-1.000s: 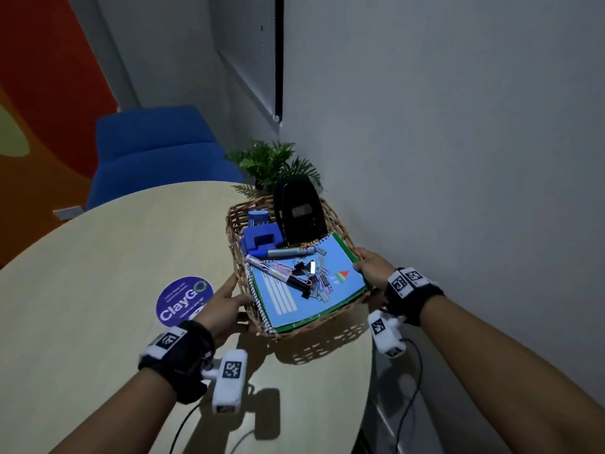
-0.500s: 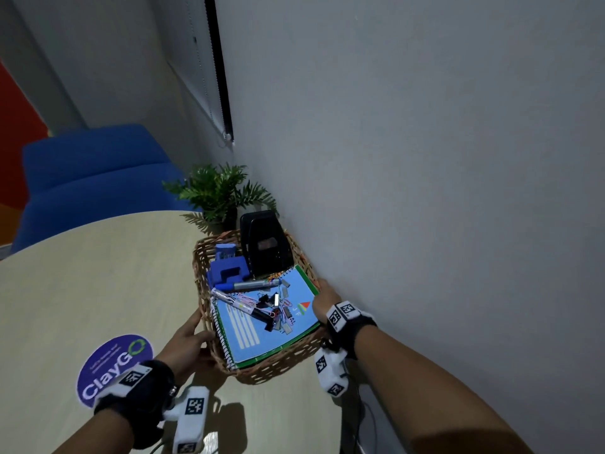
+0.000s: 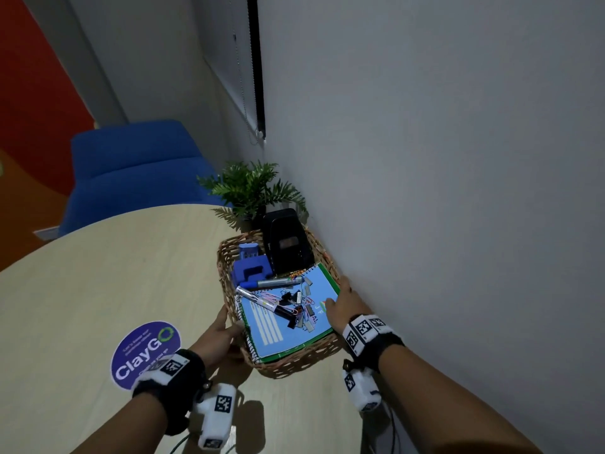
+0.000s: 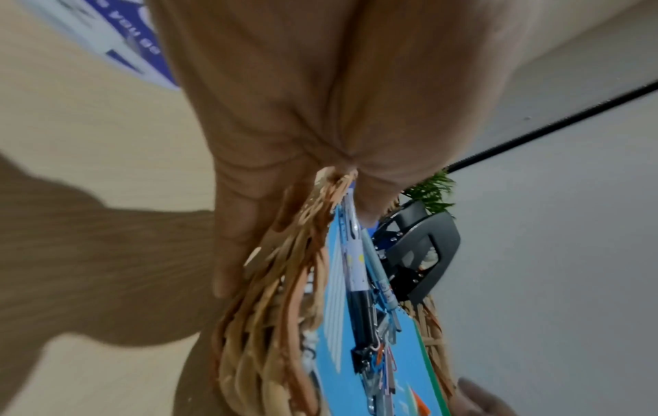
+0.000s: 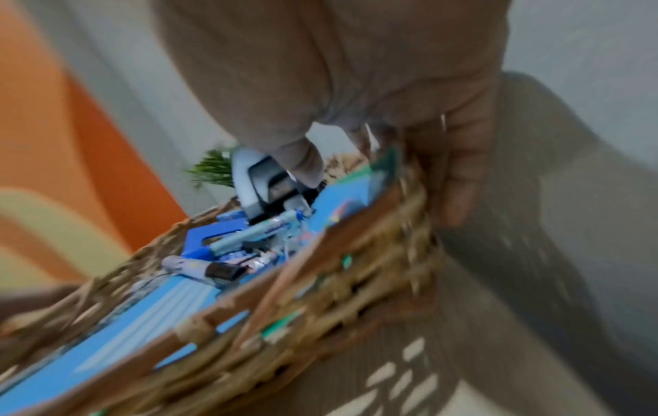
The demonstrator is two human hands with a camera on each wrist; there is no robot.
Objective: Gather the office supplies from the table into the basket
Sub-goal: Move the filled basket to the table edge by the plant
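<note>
Wicker basket [image 3: 294, 365], gripped at opposite rims between left hand [image 3: 217, 339] and right hand [image 3: 347, 306]; spiral notebook [image 3: 288, 326], markers, clips, black hole punch [image 3: 286, 244] are held inside.

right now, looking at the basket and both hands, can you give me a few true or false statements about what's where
1. The left hand and the right hand grip opposite sides of the wicker basket. True.
2. The blue notebook lies on the table beside the basket. False: it lies inside the basket, under the markers and clips.
3. The black hole punch stands at the basket's far end, near the plant. True.
4. The right hand holds a marker. False: its thumb rests on the notebook and its fingers are outside the rim; the markers lie loose in the basket.
5. The round purple sticker is inside the basket. False: it is on the tabletop, by the left wrist.
</note>
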